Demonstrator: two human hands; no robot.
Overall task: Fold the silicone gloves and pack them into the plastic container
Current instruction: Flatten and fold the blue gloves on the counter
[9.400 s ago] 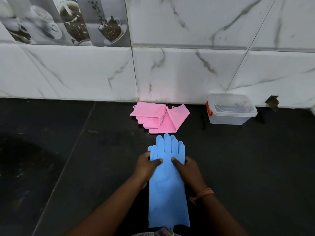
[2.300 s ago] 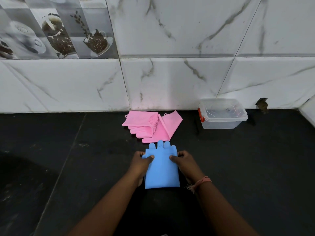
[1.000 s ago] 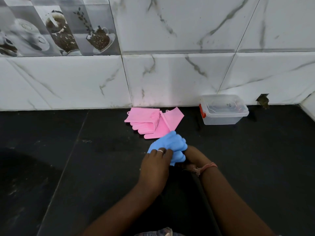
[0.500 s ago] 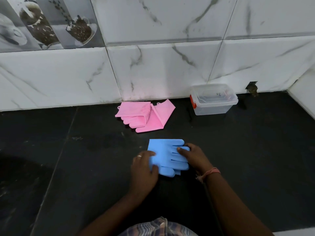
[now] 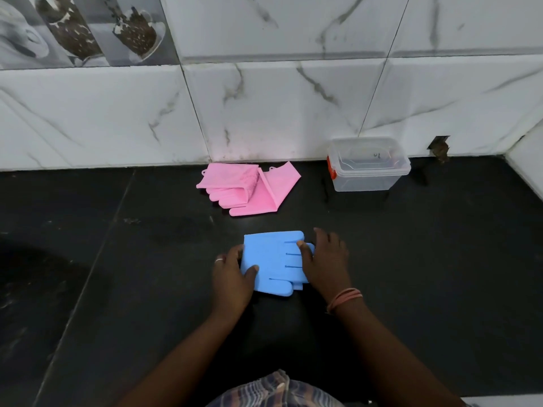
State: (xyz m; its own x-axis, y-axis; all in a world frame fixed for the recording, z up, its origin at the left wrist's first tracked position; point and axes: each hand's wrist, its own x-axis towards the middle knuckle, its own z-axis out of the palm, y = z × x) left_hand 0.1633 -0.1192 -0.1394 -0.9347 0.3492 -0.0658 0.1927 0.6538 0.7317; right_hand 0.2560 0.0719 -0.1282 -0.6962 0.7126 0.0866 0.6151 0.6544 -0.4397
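Observation:
A folded blue silicone glove (image 5: 273, 259) lies flat on the black floor in front of me, its fingers pointing right. My left hand (image 5: 232, 274) pinches its left edge, thumb on top and fingers curled against the edge. My right hand (image 5: 326, 259) rests over the glove's fingertips with fairly straight fingers and the thumb pressing on top. Folded pink silicone gloves (image 5: 249, 186) lie farther back near the wall. A clear plastic container (image 5: 367, 183) with a red latch stands at the back right against the wall.
A white marble-tiled wall (image 5: 264, 113) bounds the floor at the back, and another wall edge (image 5: 529, 163) closes the right corner. A small dark object (image 5: 440, 146) sits at the wall's foot right of the container. Checked cloth (image 5: 273, 389) shows at the bottom edge.
The long blue glove was folded short, lifted, turned sideways and laid flat again. In the last half second my right hand slid over its fingertips while my left hand stayed at the left edge.

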